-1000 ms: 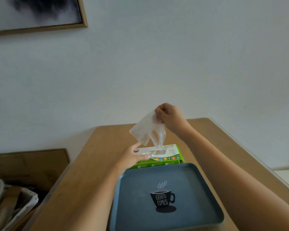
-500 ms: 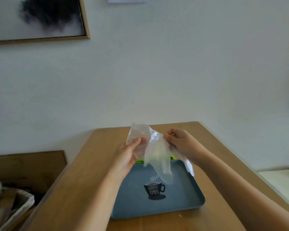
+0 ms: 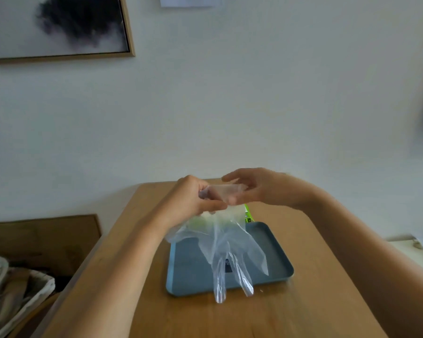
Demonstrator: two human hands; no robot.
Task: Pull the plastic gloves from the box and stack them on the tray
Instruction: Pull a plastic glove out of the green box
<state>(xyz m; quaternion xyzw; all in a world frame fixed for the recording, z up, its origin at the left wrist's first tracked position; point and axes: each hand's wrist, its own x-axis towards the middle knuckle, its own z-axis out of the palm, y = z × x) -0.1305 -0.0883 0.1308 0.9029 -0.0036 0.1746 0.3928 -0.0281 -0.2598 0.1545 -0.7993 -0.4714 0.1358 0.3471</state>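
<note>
A clear plastic glove (image 3: pixel 230 250) hangs in the air over the blue-grey tray (image 3: pixel 188 272), fingers pointing down past the tray's near rim. My left hand (image 3: pixel 193 203) grips the glove's cuff, fingers curled round it. My right hand (image 3: pixel 252 189) holds the same cuff from the right, pinching it between thumb and fingers. Only a green corner of the glove box (image 3: pixel 248 214) shows behind the glove, at the far side of the tray. The tray's cup print is mostly hidden behind the glove.
The tray sits on a wooden table (image 3: pixel 303 313) against a white wall. A wicker basket (image 3: pixel 22 298) with cloth lies low at the left, beside a wooden board (image 3: pixel 42 240). A framed picture (image 3: pixel 59 28) hangs at the upper left.
The glove came free of the box and now hangs unfolded. My left hand left the box and took hold of the cuff. Both hands now hold it together above the tray.
</note>
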